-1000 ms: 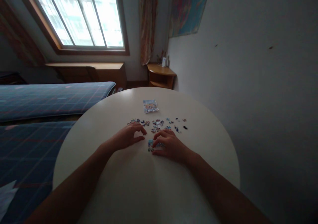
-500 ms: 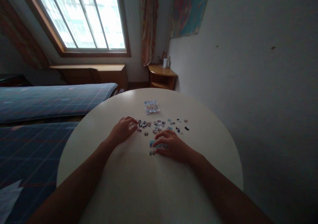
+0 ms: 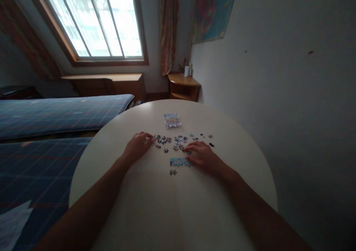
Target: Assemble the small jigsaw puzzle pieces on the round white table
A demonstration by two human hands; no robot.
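Several loose jigsaw pieces (image 3: 178,139) lie scattered in a row on a round white table (image 3: 172,206). A short joined strip of blue pieces (image 3: 179,162) lies nearer to me, with a small separate piece (image 3: 172,172) just below it. My left hand (image 3: 137,146) rests at the left end of the loose pieces, fingers curled and fingertips touching them. My right hand (image 3: 203,155) lies palm down to the right of the strip, its fingers stretched toward the loose pieces. A small picture card (image 3: 172,120) lies further back.
The table stands against a plain wall (image 3: 278,95) on the right. Two beds with blue checked covers (image 3: 50,132) are to the left. A wooden corner shelf (image 3: 183,85) and a long wooden desk (image 3: 105,82) stand under the window.
My right hand has slid right and away from the joined strip, which now shows in full. My left hand has moved left to the end of the loose pieces.
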